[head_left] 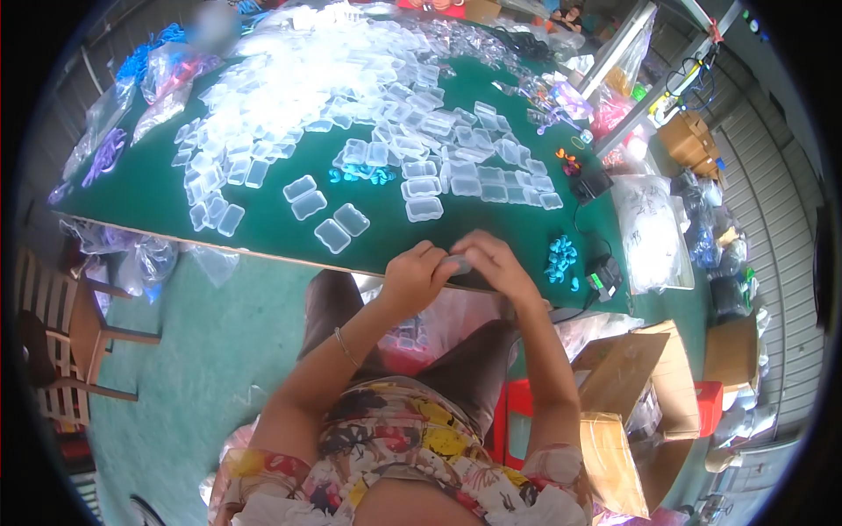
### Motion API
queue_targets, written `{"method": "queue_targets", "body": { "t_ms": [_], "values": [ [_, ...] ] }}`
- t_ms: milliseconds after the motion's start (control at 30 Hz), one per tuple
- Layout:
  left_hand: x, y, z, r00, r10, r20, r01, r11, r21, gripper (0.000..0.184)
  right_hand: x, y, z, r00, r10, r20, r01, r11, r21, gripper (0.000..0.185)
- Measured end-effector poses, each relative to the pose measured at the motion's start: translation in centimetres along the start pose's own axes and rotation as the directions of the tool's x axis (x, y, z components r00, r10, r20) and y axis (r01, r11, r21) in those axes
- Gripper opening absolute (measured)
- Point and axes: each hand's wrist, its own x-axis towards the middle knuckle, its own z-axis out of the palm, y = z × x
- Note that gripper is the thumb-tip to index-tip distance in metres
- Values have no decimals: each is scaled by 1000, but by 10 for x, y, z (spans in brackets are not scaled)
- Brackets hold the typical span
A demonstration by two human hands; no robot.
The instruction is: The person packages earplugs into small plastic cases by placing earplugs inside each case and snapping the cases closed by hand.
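Note:
My left hand (417, 276) and my right hand (493, 261) meet at the table's front edge, fingers closed around a small clear plastic case (457, 262) between them. Fingers cover much of the case, so its contents cannot be made out. Just beyond my hands, open clear cases (424, 209) lie in a column on the green table (386, 241). More open cases (333, 236) lie to the left. A pile of small blue pieces (561, 258) sits to the right of my right hand, and another blue group (364, 174) lies farther back.
A large heap of clear cases (281, 88) covers the back left. Black devices (603, 276) with a cable and orange pieces (568, 161) lie at the right. Cardboard boxes (627, 368) stand below right, a wooden chair (83, 324) at left. Another person's hands (430, 4) show at the far edge.

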Motion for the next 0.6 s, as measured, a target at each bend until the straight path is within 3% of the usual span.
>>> {"method": "queue_targets", "body": {
  "t_ms": [33, 67, 100, 133, 200, 233, 267, 333, 400, 467, 533, 600],
  "values": [
    [-5, 2, -6, 1000, 2, -7, -2, 1000, 7, 19, 11, 0, 2, 1000, -14, -20, 16, 993, 117, 23],
    [-12, 3, -12, 997, 33, 73, -37, 998, 47, 20, 24, -1, 7, 1000, -23, -18, 25, 993, 118, 23],
    [-20, 6, -16, 986, 58, 159, -72, 994, 83, 21, 35, -2, 16, 982, -144, -126, 123, 979, -162, 25],
    [-30, 8, -14, 985, 58, 161, -73, 993, 89, 21, 44, -4, 25, 938, -283, -198, 175, 883, -436, 26],
    [-46, 7, -9, 933, 60, 355, -113, 985, 131, 27, 53, 10, 38, 932, -303, -199, 166, 845, -509, 23],
    [-50, 6, -10, 900, -12, 435, -74, 981, 179, 27, 55, 15, 42, 938, -293, -186, 163, 845, -510, 19],
    [-51, 3, -12, 901, -12, 434, -75, 980, 184, 27, 57, 20, 44, 944, -282, -172, 158, 843, -513, 15],
    [-46, 8, -24, 912, -11, 410, -68, 982, 178, 22, 53, 11, 41, 929, -300, -216, 169, 865, -472, 12],
    [-22, 2, -42, 929, -95, 358, 44, 988, 150, 22, 42, -1, 34, 915, -305, -264, 172, 887, -427, 8],
    [9, -22, -53, 998, 6, 62, -17, 982, 186, 19, 24, -13, 21, 928, -275, -252, 146, 890, -433, 8],
    [46, -37, -66, 996, -82, -22, 84, 907, 413, 19, 3, -17, 18, 929, -260, -262, 119, 884, -453, 10],
    [74, -64, -64, 996, -80, -33, 84, 804, 589, 20, -18, -13, 13, 927, -301, -225, 138, 829, -542, 13]
  ]
}}
